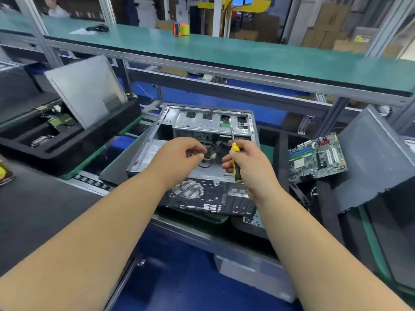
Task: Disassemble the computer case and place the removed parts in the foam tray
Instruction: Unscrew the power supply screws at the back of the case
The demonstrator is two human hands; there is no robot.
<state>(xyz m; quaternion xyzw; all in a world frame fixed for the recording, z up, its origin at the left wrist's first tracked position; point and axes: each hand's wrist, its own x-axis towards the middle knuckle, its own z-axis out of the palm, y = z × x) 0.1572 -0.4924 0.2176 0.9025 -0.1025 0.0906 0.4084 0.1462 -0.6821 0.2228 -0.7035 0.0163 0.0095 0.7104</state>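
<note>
Both bare forearms come in from the bottom edge, over blue floor and the grey bench rail. Left hand (179, 158) has its fingers curled, pinching a yellow-and-black cable (205, 158) with a white connector (213, 156) above the open computer case (197, 140). Right hand (247, 162) grips a yellow-black screwdriver (234, 153), shaft pointing up toward the drive cage (211, 124).

Case lies on its side at bench centre, on a green mat, open side up, perforated rear panel facing the camera.

Right of it: black foam tray (283, 153) with a green motherboard (317, 157) lying tilted in it, and a grey side panel (372, 158) leaning at the far right. Left: second foam tray (67, 153) holding small parts, another metal panel (86, 90) propped upright in it. Roller conveyor section visible between left tray and case.

Overhead: green-topped shelf (224, 52) on aluminium framing, carrying an orange tape dispenser (180, 29) and a black cable bundle (98, 28). Behind it, stacked cardboard boxes (325, 30) and a person at top left, blurred.
</note>
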